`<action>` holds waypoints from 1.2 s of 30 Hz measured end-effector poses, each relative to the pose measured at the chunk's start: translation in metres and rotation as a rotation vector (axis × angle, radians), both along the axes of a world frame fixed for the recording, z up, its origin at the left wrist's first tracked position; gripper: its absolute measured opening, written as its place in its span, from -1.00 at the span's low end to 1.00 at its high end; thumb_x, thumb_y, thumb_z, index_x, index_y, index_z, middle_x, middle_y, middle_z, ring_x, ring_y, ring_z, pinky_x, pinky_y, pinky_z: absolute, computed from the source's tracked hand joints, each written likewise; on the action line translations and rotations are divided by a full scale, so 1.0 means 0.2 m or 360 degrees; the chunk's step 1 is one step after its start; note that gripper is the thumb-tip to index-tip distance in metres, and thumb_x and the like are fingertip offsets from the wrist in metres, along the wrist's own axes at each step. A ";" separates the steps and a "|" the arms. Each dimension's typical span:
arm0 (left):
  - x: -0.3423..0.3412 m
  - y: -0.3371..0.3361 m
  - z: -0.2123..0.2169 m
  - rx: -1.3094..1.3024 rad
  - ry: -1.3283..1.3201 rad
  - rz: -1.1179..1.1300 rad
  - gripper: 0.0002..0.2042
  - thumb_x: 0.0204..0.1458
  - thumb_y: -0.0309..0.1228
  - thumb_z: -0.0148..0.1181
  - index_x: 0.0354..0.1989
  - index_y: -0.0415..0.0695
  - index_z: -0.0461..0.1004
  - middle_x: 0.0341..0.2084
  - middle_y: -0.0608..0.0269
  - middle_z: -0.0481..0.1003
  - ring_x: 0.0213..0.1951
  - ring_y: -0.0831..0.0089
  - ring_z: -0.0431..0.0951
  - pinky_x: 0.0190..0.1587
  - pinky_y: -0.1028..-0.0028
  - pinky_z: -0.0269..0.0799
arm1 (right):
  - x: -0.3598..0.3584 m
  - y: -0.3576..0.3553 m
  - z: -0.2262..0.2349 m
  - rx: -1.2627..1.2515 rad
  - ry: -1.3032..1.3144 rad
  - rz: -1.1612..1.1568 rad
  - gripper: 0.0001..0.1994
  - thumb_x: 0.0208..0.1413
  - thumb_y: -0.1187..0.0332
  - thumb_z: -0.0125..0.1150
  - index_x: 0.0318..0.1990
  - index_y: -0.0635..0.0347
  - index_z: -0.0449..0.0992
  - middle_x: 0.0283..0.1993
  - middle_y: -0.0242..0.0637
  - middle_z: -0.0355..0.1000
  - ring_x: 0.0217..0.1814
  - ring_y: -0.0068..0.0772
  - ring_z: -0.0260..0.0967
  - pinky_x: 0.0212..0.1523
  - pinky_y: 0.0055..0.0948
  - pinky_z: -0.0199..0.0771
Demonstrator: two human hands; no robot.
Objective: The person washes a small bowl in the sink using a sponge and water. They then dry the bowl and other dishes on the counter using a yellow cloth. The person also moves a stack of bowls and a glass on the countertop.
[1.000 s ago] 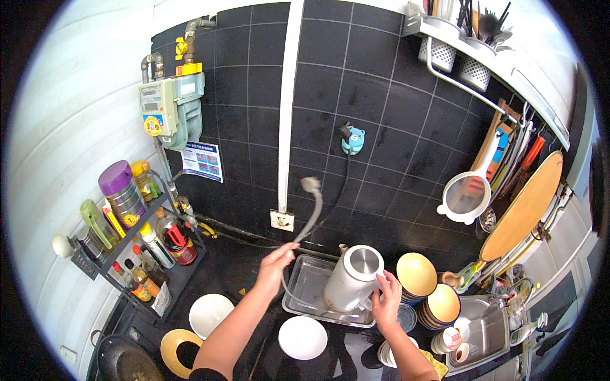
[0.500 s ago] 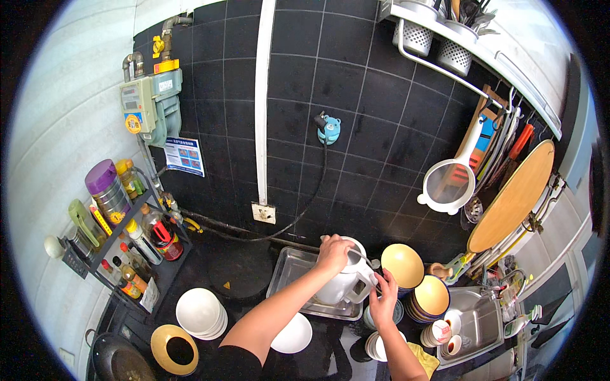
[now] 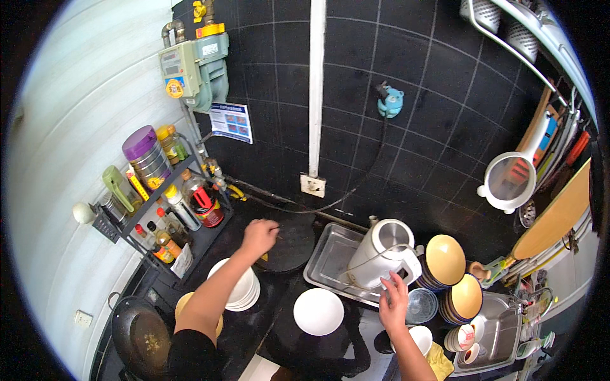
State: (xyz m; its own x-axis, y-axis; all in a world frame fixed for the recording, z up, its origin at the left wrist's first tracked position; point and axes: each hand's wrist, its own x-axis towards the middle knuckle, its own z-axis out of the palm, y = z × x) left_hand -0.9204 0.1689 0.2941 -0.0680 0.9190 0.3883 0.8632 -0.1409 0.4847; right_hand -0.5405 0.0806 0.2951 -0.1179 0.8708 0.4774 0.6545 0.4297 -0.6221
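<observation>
Tall white jug-shaped appliance rested in a shallow silver metal tray

The appliance stood base down within the tray, its round metal-lined top facing up; the raised rim probably served to catch drips. A thin grey cord lay across its upper side, perhaps draped there to keep it off the black counter.

The right hand hovered by the appliance's handle, fingers relaxed and spread, clasping nothing visible; whether a fingertip brushed the body could not be told. That nearness may have been meant to steady it.

The left hand reached over a dark round flat plate, fingers curled inward; whether they pinched anything could not be told. Its forearm crossed above stacked white bowls, presumably nested to save room.
</observation>
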 end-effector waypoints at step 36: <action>-0.50 -0.25 -0.54 -0.2095 -0.0862 -0.0605 -0.77 -0.31 -0.31 -0.04 -0.52 -0.17 0.45 -0.52 0.26 0.43 -0.40 0.44 0.37 -0.32 0.44 0.29 | -0.60 0.10 -0.37 -0.0483 -0.0007 0.0702 -0.68 -0.21 0.61 0.08 -0.20 0.17 0.45 -0.01 -0.20 0.26 -0.07 -0.21 0.29 -0.07 -0.35 0.31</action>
